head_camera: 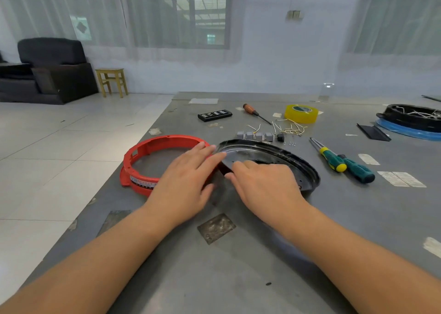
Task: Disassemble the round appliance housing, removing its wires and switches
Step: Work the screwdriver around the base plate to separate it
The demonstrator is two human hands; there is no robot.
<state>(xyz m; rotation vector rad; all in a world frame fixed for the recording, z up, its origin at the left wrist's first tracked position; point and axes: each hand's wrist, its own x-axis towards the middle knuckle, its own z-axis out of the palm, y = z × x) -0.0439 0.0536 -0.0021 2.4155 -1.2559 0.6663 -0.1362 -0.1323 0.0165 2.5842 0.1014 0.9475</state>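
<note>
A red plastic housing ring (152, 146) lies on the grey table (214, 278), left of centre. Beside it on the right, a black round plate (281, 157) sits with its near left edge tilted up. My left hand (188, 182) lies over the ring's right side, straight fingers touching the plate's left rim. My right hand (265, 185) rests on the plate's near edge, fingers loosely bent over it. Behind the plate lie several grey switches (255, 136), a small black part (280, 137), loose pale wires (291, 129) and tiny screws (291, 143).
Two green screwdrivers (346, 162) lie right of the plate. Further back are a wooden-handled screwdriver (255, 113), a black bit case (214, 115) and yellow tape (301, 113). Another black housing on a blue ring (412, 123) sits far right. The table's left edge drops to tiled floor.
</note>
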